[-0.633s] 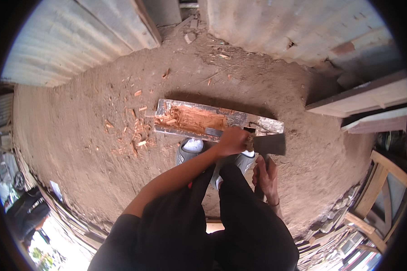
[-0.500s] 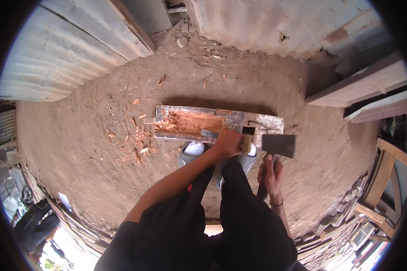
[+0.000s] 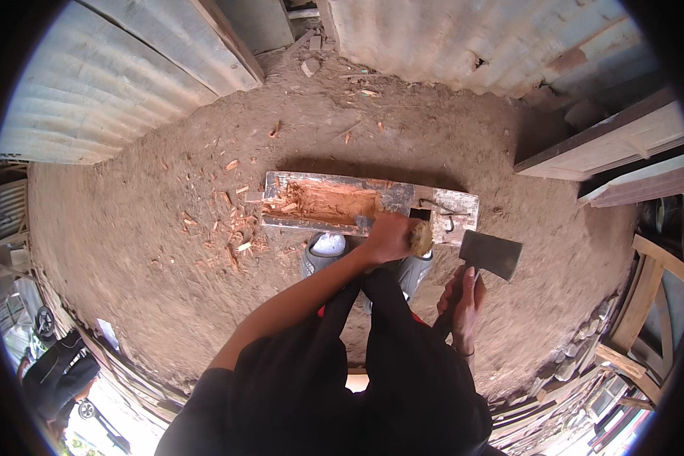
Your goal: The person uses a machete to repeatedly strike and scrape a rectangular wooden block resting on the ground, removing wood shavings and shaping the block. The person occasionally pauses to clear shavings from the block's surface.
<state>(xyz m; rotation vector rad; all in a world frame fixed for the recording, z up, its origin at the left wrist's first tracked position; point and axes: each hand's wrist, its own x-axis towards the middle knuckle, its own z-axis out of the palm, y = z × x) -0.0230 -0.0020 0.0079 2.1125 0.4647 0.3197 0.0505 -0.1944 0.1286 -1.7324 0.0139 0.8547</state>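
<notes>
Just beyond the left hand, I've got the hollowed wooden block lying on the dirt floor! That hand grips a chisel-like tool, its tan end poking right. Across from it, the right hand is wrapped round a broad-headed tool, dark head near the block's right end. And wood chips, scattered left of both hands!

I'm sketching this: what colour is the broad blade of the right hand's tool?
The broad blade is dark grey; it shows best in the head view.
</notes>
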